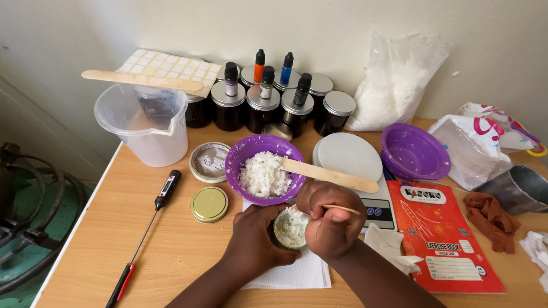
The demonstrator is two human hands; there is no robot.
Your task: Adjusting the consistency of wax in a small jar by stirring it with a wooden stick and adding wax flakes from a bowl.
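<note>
- Left hand (254,239) was wrapped around a small dark jar (290,229) standing on a white paper towel (297,274) at the front of the wooden table (171,251); fingers closed on its side, steadying it.
- Right hand (331,219) was pinched shut on a thin wooden stick (342,209), held just above the jar mouth.
- Jar showed pale, flaky white material up near its rim.
- Purple bowl (240,159), just behind the jar, held a heap of the same white flakes; a flat wooden spatula (328,175) rested on its edge.
- Gold lid (209,204) lay left of the bowl, apart from the jar; probe thermometer (165,191) lay further left.
- Judgement: step in hand appeared to be placing or centring the stick in the filled jar.
- Judgement: the next move would call for a steady grip on the jar and the stick kept upright and central.
</note>
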